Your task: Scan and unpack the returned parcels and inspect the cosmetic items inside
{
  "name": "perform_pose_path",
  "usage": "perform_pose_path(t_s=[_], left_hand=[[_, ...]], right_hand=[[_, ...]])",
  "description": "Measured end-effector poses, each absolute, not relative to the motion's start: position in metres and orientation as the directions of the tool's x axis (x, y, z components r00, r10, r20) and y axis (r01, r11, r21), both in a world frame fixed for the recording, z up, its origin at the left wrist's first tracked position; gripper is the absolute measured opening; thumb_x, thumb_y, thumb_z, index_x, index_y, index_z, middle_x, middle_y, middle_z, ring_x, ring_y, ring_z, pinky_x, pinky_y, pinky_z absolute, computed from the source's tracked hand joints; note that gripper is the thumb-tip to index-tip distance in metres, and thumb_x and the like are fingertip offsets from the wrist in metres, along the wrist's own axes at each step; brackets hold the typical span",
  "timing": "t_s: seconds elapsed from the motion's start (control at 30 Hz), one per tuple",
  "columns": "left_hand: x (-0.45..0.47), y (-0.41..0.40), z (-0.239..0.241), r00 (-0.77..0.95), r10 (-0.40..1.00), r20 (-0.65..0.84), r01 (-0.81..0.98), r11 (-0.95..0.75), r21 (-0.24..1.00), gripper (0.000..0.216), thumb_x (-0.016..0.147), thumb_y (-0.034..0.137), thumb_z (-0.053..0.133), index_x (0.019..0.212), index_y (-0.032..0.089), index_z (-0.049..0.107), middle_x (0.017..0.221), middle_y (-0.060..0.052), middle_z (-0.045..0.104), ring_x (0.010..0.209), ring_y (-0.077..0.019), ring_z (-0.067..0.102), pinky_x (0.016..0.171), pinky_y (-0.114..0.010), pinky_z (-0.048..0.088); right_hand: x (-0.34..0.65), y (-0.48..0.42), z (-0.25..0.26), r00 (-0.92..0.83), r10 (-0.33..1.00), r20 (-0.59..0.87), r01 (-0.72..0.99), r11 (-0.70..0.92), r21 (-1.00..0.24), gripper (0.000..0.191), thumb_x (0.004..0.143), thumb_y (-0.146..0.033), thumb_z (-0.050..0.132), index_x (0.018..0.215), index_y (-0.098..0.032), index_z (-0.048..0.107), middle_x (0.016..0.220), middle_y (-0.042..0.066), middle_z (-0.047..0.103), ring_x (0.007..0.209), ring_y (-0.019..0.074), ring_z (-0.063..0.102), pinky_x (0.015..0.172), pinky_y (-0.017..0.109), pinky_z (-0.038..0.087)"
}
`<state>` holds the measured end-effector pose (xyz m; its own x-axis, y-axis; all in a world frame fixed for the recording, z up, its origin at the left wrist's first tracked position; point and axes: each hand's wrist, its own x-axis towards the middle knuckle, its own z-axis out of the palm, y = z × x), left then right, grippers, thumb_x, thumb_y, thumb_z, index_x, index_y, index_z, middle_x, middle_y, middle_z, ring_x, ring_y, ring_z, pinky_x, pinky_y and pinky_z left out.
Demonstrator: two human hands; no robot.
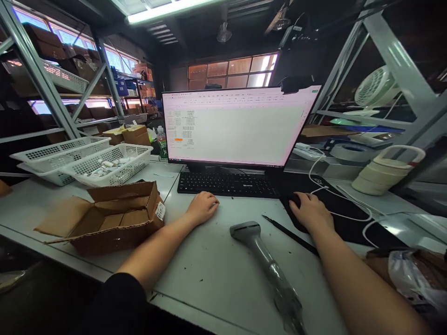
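Bottom center of frame: grey scanner [260,253] lies flat on the white table [209,274], smooth plastic, its handle wrapped in clear film, between the two forearms and touching neither. Thin black pen [289,235] just right of it, slanted.

Left hand [202,207] rests on the table, fingers curled loosely together, holding nothing, just short of the keyboard [228,184]. Right hand [310,211] lies cupped over a black mouse [292,201] on a dark mat [349,218]; mouse mostly covered.

Lower left: brown corrugated box [108,218], flaps open, looks empty inside, white label on its right end.

Left middle: two white perforated plastic baskets. Nearer basket [111,164] holds small pale cylindrical parts, too small to identify. Contents of the farther basket [59,156] can't be made out.

Center: monitor [237,125] shows a mostly blank spreadsheet. Right middle: stacked tape rolls [380,174], beige, white cable [335,195] looping past. Upper right: white fan [375,88] on the metal shelf.
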<state>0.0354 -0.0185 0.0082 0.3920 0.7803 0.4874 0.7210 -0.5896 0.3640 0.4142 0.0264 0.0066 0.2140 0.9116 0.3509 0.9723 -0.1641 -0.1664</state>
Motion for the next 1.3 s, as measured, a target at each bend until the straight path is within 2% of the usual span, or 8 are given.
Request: perform_pose_path(t_s=[0.2,1.3], left_hand=[[0.0328,-0.022,0.0023,0.464,0.728,0.505,0.707,-0.648,0.284,0.021,0.098,0.027,0.054,0.102,0.02,0.074,0.11,-0.008,0.071,0.111,-0.0242,0.061,0.101,-0.042,0.044],[0.0327,-0.0215,0.004,0.535,0.714,0.451,0.722,-0.664,0.195,0.024,0.101,0.03,0.05,0.101,0.022,0.073,0.106,-0.005,0.075,0.103,-0.0233,0.065,0.095,-0.04,0.043]], right_hand=[[0.414,0.0254,0.0066,0.202,0.917,0.343,0.976,-0.16,-0.147,0.057,0.099,-0.044,0.032,0.142,-0.014,0.054,0.145,0.021,0.05,0.124,0.0377,0.054,0.098,0.047,0.047],[0.4115,0.026,0.0113,0.214,0.935,0.283,0.972,-0.175,-0.154,0.057,0.098,-0.048,0.031,0.141,-0.02,0.055,0.147,0.019,0.048,0.126,0.0377,0.052,0.097,0.049,0.048]])
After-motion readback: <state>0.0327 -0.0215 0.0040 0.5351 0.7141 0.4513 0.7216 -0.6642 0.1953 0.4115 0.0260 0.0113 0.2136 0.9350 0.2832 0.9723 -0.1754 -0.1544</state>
